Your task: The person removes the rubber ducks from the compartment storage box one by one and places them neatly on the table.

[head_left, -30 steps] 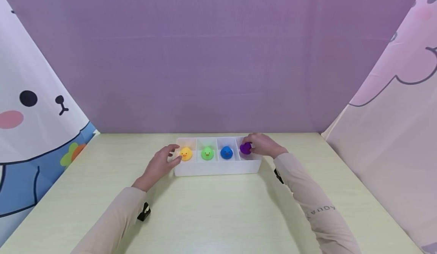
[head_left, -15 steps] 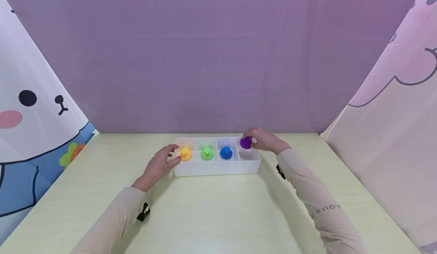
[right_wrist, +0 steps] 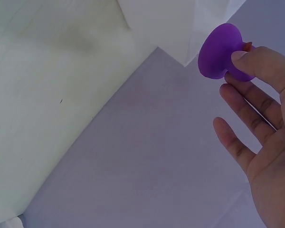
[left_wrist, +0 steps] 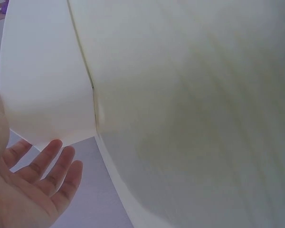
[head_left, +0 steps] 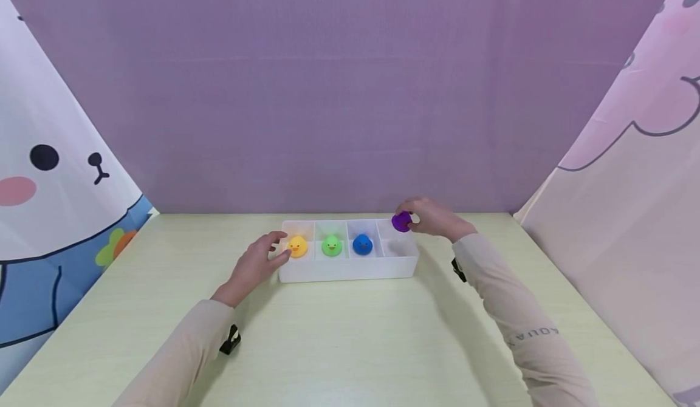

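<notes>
A purple rubber duck is pinched between thumb and fingers of my right hand, raised over the back right of a white divided box. In the right wrist view the flat round base of this duck tilts outward, and its orange beak shows beside the thumb. My left hand holds the box's left end, thumb near the front corner and fingers toward the back. In the left wrist view, fingertips of the left hand lie at the end wall.
A yellow duck, a green duck and a blue duck each sit in a compartment of the box. The box stands on a pale wooden table before a purple cloth. Printed cloths hang at both sides.
My right hand has lifted the purple duck out of the rightmost compartment, moving up and then slightly right. The left hand and the box stay where they were.
</notes>
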The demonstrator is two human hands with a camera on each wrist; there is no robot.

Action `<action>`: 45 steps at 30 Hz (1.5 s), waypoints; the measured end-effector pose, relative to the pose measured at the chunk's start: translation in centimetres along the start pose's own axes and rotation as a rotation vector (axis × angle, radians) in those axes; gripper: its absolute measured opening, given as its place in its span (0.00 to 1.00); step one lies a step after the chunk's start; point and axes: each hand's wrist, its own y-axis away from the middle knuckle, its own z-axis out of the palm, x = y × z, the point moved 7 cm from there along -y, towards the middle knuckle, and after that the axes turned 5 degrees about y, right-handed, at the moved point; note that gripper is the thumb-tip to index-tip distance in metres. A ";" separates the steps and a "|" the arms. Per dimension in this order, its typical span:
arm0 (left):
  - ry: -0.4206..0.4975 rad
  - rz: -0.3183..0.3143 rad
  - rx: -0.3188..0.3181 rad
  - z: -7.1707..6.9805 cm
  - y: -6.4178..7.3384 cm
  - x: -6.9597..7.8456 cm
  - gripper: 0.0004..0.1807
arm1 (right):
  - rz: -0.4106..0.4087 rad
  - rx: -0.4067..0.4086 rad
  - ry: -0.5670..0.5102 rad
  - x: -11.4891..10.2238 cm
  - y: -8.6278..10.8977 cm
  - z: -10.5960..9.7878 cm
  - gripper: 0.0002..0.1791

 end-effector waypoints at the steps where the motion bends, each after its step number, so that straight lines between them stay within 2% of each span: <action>1: 0.000 0.001 0.000 0.0 0.0 0.0 0.26 | 0.004 0.002 0.003 0.2 0.1 0.0 0.18; 14: 0.007 0.003 -0.001 0.0 0.0 -0.1 0.26 | 0.008 0.047 0.011 2.5 2.0 -0.2 0.17; 26: 0.015 -0.009 0.001 0.0 0.2 -0.1 0.26 | -0.034 0.101 0.019 3.9 4.4 0.7 0.16; 34: 0.016 -0.007 -0.002 0.0 0.1 0.0 0.26 | 0.025 0.022 -0.010 5.0 5.2 3.1 0.16; 45: 0.024 -0.002 -0.008 0.0 0.2 0.2 0.26 | 0.013 -0.017 -0.025 4.8 5.6 5.2 0.16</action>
